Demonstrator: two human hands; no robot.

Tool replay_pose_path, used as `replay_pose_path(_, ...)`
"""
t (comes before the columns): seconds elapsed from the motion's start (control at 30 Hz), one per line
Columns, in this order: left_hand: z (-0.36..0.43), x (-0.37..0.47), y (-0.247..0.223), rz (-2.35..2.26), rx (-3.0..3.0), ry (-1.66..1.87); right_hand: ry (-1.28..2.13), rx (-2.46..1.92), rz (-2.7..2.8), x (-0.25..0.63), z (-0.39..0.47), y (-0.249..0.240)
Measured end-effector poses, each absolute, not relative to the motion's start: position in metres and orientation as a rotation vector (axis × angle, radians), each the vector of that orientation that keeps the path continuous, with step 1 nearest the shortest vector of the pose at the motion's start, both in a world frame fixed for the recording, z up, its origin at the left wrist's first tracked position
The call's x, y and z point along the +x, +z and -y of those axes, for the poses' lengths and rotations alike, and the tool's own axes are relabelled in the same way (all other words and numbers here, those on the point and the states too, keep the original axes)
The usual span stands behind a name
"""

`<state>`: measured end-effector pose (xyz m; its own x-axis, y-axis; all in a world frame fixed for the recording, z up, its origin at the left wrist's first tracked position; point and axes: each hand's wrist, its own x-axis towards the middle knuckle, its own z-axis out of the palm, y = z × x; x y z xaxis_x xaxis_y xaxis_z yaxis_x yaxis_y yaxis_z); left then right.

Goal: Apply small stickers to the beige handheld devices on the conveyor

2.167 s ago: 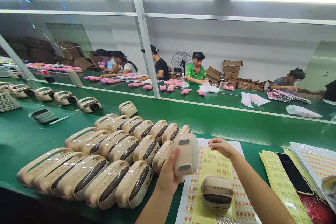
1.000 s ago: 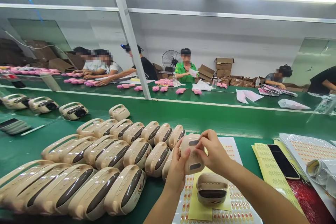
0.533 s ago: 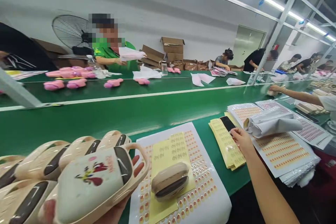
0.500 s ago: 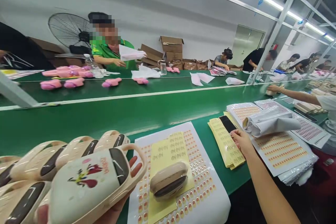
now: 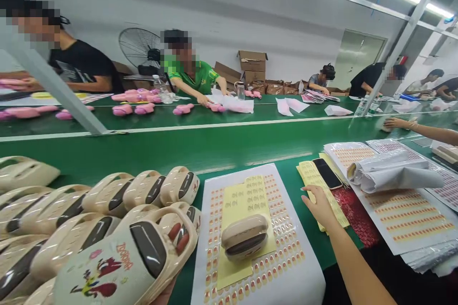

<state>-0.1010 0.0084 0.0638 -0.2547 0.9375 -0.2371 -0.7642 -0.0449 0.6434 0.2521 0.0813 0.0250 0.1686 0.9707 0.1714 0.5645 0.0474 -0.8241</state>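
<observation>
My left hand (image 5: 179,236) grips a cream plastic case (image 5: 107,267) at the lower left, with fingers showing through its loop handle. The case has a dark oval panel and a cartoon print with red lettering on its pale face. My right hand (image 5: 319,206) is open, fingers apart, over the left edge of the yellow label sheets (image 5: 334,212); whether it touches them I cannot tell. A second cream case (image 5: 245,238) rests on a yellow label sheet (image 5: 234,271), which lies on a white sticker sheet (image 5: 296,276) with rows of small orange-brown ovals.
Several similar cases (image 5: 107,190) stand in rows at left. A black phone (image 5: 327,174) lies beside the labels, near more sticker sheets (image 5: 411,219) and a rolled sheet (image 5: 393,174). Across the green belt (image 5: 200,145), co-workers handle pink items. At right, a co-worker's hand (image 5: 397,124) reaches in.
The view has swung left. My right hand has drawn back from the phone's edge and opened. The case in my left hand sits lower, its printed face turned more toward me.
</observation>
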Motion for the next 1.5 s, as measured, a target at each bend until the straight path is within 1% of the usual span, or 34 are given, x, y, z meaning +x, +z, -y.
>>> replay_pose_path(0.17, 0.005, -0.086, 0.091, -0.866, 0.245, 1.780, 0.733, -1.636, 1.739, 0.187, -0.128, 0.015)
replay_pose_path(0.3, 0.012, -0.082, 0.101, -1.017, 0.181, 1.796, 0.654, -1.703, 1.900, 0.151, -0.145, 0.001)
replay_pose_path(0.4, 0.017, -0.080, 0.105, -1.075, 0.141, 1.813, 0.552, -1.703, 1.997, 0.148, -0.143, -0.001)
replay_pose_path(0.5, 0.022, -0.076, 0.107, -1.067, 0.171, 1.858, 0.476, -1.714, 2.023, 0.163, -0.130, 0.007)
replay_pose_path(0.63, 0.028, -0.073, 0.095, -1.005, 0.185, 1.948, 0.352, -1.690, 1.968, 0.183, -0.080, 0.012)
replay_pose_path(0.7, 0.033, -0.073, 0.085, -0.955, 0.148, 1.962, 0.304, -1.443, 1.962, 0.175, -0.042, 0.004)
replay_pose_path(0.8, 0.041, -0.072, 0.069, -0.860, 0.123, 1.930, 0.533, -1.007, 2.233, 0.142, 0.013, -0.017)
replay_pose_path(0.87, 0.049, -0.072, 0.060, -0.813, 0.130, 1.901, 0.537, -0.908, 2.357, 0.117, 0.034, -0.030)
replay_pose_path(0.97, 0.061, -0.075, 0.047, -0.770, 0.156, 1.869, 0.433, -0.887, 2.424, 0.093, 0.039, -0.043)
replay_pose_path(1.13, 0.080, -0.084, 0.026, -0.599, 0.238, 1.827, 0.323, -0.821, 2.348, 0.088, 0.027, -0.057)
replay_pose_path(1.27, 0.088, -0.083, 0.009, -0.300, 0.297, 1.888, 0.506, -0.862, 2.159, 0.092, 0.023, -0.048)
replay_pose_path(1.37, 0.089, -0.073, -0.005, -0.132, 0.345, 1.907, 0.813, -0.940, 1.876, 0.092, 0.024, -0.019)
replay_pose_path(1.43, 0.088, -0.062, -0.013, -0.048, 0.386, 1.907, 1.038, -0.909, 1.632, 0.088, 0.028, 0.003)
replay_pose_path(1.5, 0.085, -0.050, -0.017, 0.034, 0.429, 1.843, 1.124, -0.826, 1.499, 0.081, 0.034, 0.019)
